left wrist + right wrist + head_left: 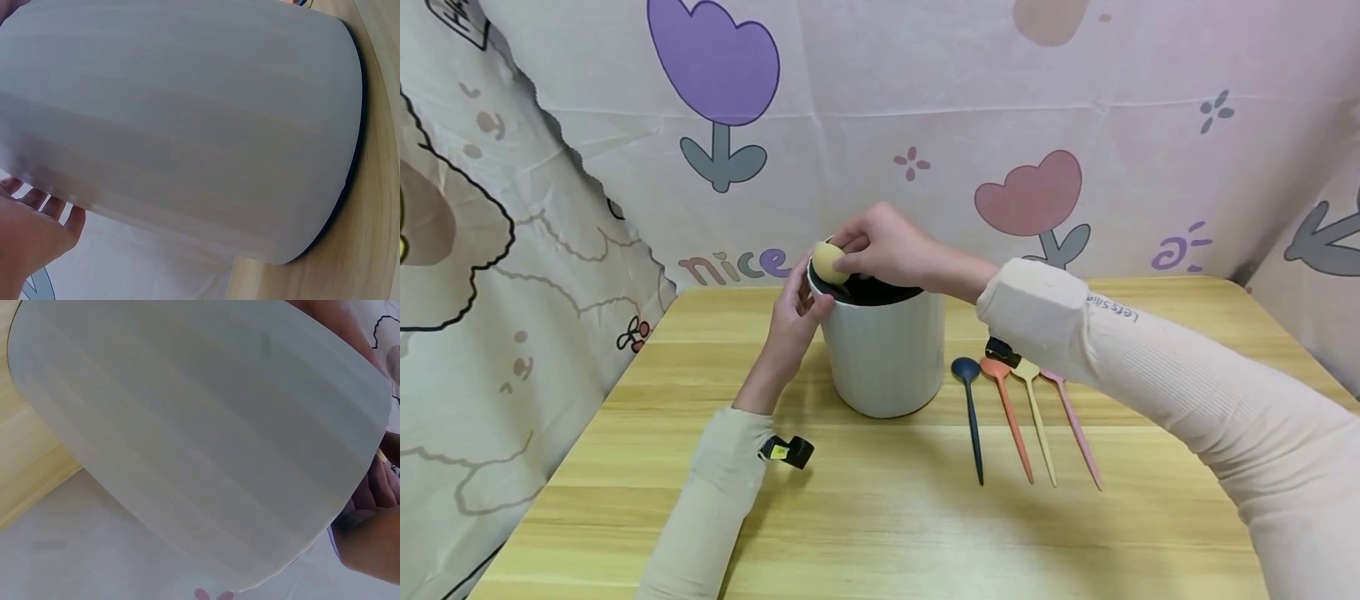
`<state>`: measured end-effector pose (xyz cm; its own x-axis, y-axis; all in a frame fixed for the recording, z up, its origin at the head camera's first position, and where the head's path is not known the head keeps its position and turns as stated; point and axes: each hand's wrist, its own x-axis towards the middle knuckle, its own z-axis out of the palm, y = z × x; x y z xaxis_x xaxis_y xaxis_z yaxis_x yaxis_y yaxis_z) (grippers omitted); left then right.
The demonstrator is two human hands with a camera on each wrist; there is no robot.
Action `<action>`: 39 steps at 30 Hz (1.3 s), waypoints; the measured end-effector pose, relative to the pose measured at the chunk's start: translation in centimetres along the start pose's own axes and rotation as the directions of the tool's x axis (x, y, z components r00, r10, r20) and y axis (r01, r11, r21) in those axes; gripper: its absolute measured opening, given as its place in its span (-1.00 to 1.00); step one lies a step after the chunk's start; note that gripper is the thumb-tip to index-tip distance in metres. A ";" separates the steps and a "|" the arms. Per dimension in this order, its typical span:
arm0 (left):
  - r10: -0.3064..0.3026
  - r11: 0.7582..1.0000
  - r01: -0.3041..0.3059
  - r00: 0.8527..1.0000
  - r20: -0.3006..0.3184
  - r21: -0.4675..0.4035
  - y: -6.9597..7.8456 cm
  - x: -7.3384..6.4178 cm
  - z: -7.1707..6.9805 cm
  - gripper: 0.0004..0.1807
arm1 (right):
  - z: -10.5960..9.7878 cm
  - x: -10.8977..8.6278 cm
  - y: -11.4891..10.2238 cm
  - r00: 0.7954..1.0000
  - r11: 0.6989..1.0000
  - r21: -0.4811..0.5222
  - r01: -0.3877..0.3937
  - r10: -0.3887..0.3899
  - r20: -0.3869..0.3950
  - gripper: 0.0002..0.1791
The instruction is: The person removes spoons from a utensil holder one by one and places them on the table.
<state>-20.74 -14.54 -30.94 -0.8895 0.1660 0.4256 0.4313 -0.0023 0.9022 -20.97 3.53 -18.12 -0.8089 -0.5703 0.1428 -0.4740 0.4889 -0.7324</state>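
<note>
A white cylindrical pot (886, 358) with a dark inside stands upright on the table. At its left rim my left hand (793, 321) grips the wall, thumb at the front. My right hand (883, 250) is over the opening and pinches a pale yellow spoon (829, 263) by its rounded bowl. Most of that spoon's handle is hidden inside the pot. In the left wrist view the pot (181, 125) fills most of the picture, with fingers (53, 219) along one side. The right wrist view mostly shows the pot's wall (200, 437).
Right of the pot lie a dark blue spoon (973, 417), an orange spoon (1013, 417), a cream spoon (1039, 421) and a pink spoon (1077, 429), roughly side by side. My right forearm passes above them. A patterned cloth (865, 83) hangs behind the wooden table (880, 508).
</note>
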 end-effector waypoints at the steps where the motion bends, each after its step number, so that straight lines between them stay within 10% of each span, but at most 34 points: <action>1: -0.003 1.000 0.003 1.000 -0.003 0.002 0.0 0.0 0.0 0.31 | 0.0 0.0 0.1 1.000 1.000 0.004 -0.002 0.002 -0.005 -0.78; 12: -0.005 1.000 0.005 1.000 -0.012 0.024 0.0 0.0 0.0 0.33 | -0.5 -0.4 1.1 0.996 0.997 0.075 -0.029 0.035 -0.077 -0.80; 39: -0.040 0.998 0.041 0.999 -0.011 0.054 0.5 -0.3 0.1 0.34 | -1.8 -1.4 1.9 0.994 0.992 0.068 0.105 -0.106 0.016 -0.82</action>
<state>-20.28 -14.44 -30.62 -0.9077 0.1554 0.3898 0.4023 0.0577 0.9137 -21.39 6.45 -18.50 -0.7482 -0.6297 0.2091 -0.5315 0.3801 -0.7570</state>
